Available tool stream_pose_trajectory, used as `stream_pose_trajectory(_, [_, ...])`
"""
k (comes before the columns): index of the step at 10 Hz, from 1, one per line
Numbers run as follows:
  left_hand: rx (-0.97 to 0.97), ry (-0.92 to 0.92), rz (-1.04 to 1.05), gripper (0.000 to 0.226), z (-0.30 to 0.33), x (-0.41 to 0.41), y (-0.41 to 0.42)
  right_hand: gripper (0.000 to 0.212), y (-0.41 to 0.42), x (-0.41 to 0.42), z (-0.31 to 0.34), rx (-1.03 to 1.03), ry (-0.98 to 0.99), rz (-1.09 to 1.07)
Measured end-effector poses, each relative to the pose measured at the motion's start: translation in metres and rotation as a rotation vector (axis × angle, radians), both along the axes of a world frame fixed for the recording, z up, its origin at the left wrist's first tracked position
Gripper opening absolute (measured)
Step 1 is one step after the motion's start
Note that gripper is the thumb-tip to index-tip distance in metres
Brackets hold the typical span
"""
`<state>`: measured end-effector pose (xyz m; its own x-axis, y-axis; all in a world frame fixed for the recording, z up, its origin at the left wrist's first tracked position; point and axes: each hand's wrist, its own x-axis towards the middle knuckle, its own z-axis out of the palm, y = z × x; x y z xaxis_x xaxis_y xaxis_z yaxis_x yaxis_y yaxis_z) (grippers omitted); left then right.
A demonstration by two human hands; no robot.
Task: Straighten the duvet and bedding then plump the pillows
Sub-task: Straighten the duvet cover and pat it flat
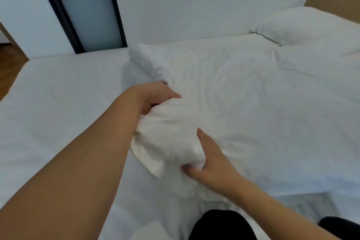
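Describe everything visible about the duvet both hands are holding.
The duvet is white, soft, creased cloth lying spread over the bed. Its near edge is bunched into a thick wad, lifted slightly off the sheet. The left hand grips the far end of the wad; the right hand grips the near end, fingers curled into the folds. A loose corner hangs below the bunch.

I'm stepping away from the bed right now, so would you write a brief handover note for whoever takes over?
Left hand: grips the far end of the bunched duvet edge.
Right hand: grips the near end of the same bunch.
Duvet: spread over the right part of the bed, creased, its left edge gathered and lifted between the hands.
Sheet: bare on the left.
Pillow: one lies at the far right by the headboard.
Done: nothing finished.
Left: pull the duvet flat across the sheet, smooth it, plump the pillow.
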<state>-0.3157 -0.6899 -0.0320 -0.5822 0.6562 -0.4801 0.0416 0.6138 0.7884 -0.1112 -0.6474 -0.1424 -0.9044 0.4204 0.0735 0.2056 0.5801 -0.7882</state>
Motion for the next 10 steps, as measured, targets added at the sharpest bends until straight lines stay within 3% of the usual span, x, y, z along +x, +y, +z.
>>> stream_pose_trajectory(1, [0.000, 0.219, 0.003, 0.058, -0.006, 0.016, 0.041, 0.060, 0.041, 0.008, 0.024, -0.653, -0.102, 0.016])
stream_pose_trajectory(2, [0.161, 0.211, 0.056, 0.056, -0.005, 0.035, 0.079, 0.063, 0.084, 0.029, 0.041, -0.981, -0.182, 0.013])
stream_pose_trajectory(3, [0.410, 0.268, 0.105, 0.032, 0.010, 0.060, 0.118, 0.060, 0.119, 0.059, 0.051, -1.129, -0.096, -0.054])
stream_pose_trajectory(4, [0.534, 0.295, 0.036, 0.020, 0.035, 0.102, 0.164, 0.043, 0.157, 0.099, 0.070, -1.209, 0.060, -0.079])
stream_pose_trajectory(5, [0.540, 0.362, -0.053, 0.015, 0.042, 0.157, 0.212, 0.037, 0.194, 0.139, 0.085, -1.293, 0.218, -0.242])
stream_pose_trajectory(6, [0.514, 0.273, -0.092, 0.011, 0.032, 0.202, 0.256, 0.050, 0.225, 0.179, 0.099, -1.252, 0.313, -0.525])
stream_pose_trajectory(7, [0.110, 0.211, -0.361, 0.012, 0.022, 0.222, 0.284, 0.061, 0.247, 0.209, 0.109, -1.069, 0.214, -0.672])
stream_pose_trajectory(8, [0.096, 0.024, -0.333, 0.033, 0.029, 0.238, 0.284, 0.062, 0.254, 0.210, 0.110, -0.809, -0.013, -0.644])
stream_pose_trajectory(9, [0.277, 0.409, -0.148, 0.020, 0.032, 0.239, 0.271, 0.068, 0.249, 0.190, 0.100, -0.664, -0.165, -0.549])
stream_pose_trajectory(10, [0.397, 1.023, 0.139, 0.020, 0.032, 0.230, 0.229, 0.047, 0.244, 0.174, 0.087, -0.562, -0.291, -0.526])
